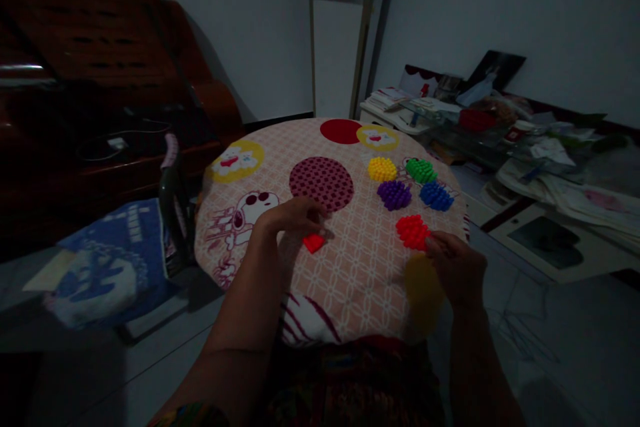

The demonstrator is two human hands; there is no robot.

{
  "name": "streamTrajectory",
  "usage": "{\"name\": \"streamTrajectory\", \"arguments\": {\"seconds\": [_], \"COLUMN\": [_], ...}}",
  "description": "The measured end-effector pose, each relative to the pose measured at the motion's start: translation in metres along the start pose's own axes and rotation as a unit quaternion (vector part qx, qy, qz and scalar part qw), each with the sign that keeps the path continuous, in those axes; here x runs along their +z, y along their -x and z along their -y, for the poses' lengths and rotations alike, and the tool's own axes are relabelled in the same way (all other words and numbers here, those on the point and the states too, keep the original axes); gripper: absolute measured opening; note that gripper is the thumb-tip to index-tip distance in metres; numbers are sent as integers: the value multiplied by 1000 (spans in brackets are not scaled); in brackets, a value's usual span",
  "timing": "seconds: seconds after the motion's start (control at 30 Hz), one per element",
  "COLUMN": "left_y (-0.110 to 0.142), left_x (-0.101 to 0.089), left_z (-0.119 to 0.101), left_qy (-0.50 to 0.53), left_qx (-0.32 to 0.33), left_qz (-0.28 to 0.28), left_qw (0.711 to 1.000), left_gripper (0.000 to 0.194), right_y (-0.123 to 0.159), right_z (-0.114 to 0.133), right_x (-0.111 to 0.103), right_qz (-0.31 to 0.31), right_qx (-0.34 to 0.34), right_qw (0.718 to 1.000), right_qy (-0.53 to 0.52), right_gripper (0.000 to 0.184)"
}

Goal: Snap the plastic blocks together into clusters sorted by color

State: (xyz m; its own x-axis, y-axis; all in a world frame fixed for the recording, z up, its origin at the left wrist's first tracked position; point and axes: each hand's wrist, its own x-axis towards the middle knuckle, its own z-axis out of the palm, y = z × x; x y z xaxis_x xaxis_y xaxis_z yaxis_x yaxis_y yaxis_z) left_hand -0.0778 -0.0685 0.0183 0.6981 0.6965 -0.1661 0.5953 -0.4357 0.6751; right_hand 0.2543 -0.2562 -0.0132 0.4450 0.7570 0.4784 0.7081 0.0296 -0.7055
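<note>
"Red bit (313, 243), spotted just under left grip (297, 215) on worktop (360, 273)?"

"Yes; saw right grip (459, 265) at red pile (413, 232). Couldn't tell either grip's closure. Found yellow (382, 169), green (421, 171), purple (394, 195), blue piles (436, 196) already separate."

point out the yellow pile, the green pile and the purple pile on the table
yellow pile (382, 169), head view, middle
green pile (421, 171), head view, middle
purple pile (395, 195), head view, middle
</note>
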Motion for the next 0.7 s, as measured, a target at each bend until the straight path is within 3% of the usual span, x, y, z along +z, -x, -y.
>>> {"name": "streamTrajectory", "arguments": {"seconds": [0.23,0.4,0.53,0.7], "left_y": [12,15,6,-11], "left_x": [12,22,26,47], "left_z": [-9,-10,-13,-41], "left_qy": [51,-12,21,150], "left_qx": [29,-21,12,88], "left_qz": [6,-11,9,-83], "left_qw": [998,1000,1000,981], "left_gripper": [49,16,8,20], "right_y": [22,28,28,37], "right_z": [22,32,35,40], "right_x": [34,46,51,64], "right_qz": [98,131,154,165], "right_qx": [-73,-93,-80,-38], "right_qw": [992,986,983,979], "right_qy": [-27,-44,-65,-115], "right_gripper": [24,19,18,26]}}
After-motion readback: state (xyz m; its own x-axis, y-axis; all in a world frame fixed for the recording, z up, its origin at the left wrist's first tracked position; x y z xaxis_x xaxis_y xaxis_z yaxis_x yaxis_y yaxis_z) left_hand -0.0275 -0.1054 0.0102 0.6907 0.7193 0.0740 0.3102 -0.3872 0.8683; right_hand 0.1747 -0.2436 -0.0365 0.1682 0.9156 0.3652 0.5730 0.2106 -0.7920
